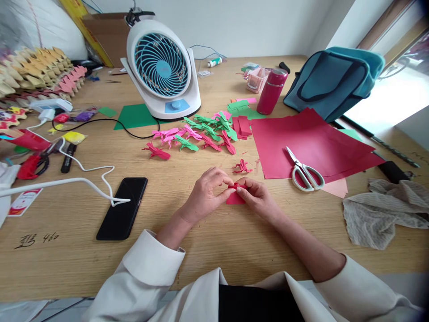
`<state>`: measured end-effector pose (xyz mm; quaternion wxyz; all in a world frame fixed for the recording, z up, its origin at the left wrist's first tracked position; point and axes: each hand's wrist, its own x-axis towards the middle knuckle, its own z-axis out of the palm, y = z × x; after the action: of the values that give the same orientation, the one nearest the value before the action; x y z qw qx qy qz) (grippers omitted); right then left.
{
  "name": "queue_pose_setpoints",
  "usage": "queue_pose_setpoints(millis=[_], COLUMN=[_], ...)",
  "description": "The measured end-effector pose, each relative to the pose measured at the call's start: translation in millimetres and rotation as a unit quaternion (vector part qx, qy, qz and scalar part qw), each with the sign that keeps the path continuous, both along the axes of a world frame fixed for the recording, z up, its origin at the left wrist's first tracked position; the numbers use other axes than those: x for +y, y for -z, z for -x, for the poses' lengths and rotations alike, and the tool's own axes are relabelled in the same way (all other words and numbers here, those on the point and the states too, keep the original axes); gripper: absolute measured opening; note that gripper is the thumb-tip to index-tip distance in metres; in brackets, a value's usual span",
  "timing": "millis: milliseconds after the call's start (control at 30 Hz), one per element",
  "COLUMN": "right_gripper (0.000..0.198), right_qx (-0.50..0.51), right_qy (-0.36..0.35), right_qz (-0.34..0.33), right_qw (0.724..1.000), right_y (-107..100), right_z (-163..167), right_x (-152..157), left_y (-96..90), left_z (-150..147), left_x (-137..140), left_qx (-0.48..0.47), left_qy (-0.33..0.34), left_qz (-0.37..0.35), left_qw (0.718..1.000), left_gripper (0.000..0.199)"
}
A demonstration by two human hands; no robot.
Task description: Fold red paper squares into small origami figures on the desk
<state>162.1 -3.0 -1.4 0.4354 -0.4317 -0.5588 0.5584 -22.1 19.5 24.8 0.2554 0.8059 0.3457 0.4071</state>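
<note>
Your white sleeves [150,264] are filling the bottom of the frame, and just above them, at lower centre, your two hands are meeting over a small piece of red paper [235,198]. Your left hand [208,190] is pinching the paper's upper left edge with its fingertips, and your right hand [254,195] is pinching the upper right, so both are closing on the same piece with fingertips almost touching. The paper is lying low against the wooden table [208,241], partly folded.

Just above your hands, a crumpled red scrap [241,167] is resting on the table. Further up, at centre, a scatter of folded pink, green and red paper figures [197,136] is spreading out below the white and blue fan [162,67]. To the right, white-handled scissors [305,170] are lying on large red sheets [301,138]. A black phone [122,207] is sitting at lower left, with a white cable [83,172] touching its edge. A grey cloth [382,212] is lying at the right edge.
</note>
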Motion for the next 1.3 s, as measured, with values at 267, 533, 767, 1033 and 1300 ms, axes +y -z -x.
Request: queue_pose_setpoints(millis=[267, 533, 767, 1033, 1300], right_gripper=[0.035, 0.028, 0.016, 0.009, 0.010], right_qx=[0.030, -0.053, -0.188, -0.312, -0.341], right_qy=[0.016, 0.058, 0.120, 0.127, 0.116], right_qz=[0.061, -0.006, -0.162, -0.342, -0.369], right_qw=[0.998, 0.997, 0.961, 0.877, 0.857], right_y=[-1.3, 6.8, 2.3, 3.0, 2.2], right_z=[0.5, 3.4, 2.6, -2.9, -6.5], right_x=[0.7, -5.6, -9.3, -7.6, -6.0], left_y=[-2.5, 1.2, 11.2, 23.2, 24.1], left_z=[4.2, -5.3, -14.1, -25.7, -27.1], left_x=[3.6, -3.9, -10.1, -18.6, -18.2], left_qx=[0.047, 0.018, 0.007, -0.065, -0.097], left_qy=[0.049, -0.043, -0.125, -0.164, -0.148], left_qz=[-0.039, -0.055, -0.033, 0.079, 0.201], left_qw=[0.997, 0.997, 0.992, 0.981, 0.963], left_gripper=[0.008, 0.012, 0.006, 0.007, 0.010])
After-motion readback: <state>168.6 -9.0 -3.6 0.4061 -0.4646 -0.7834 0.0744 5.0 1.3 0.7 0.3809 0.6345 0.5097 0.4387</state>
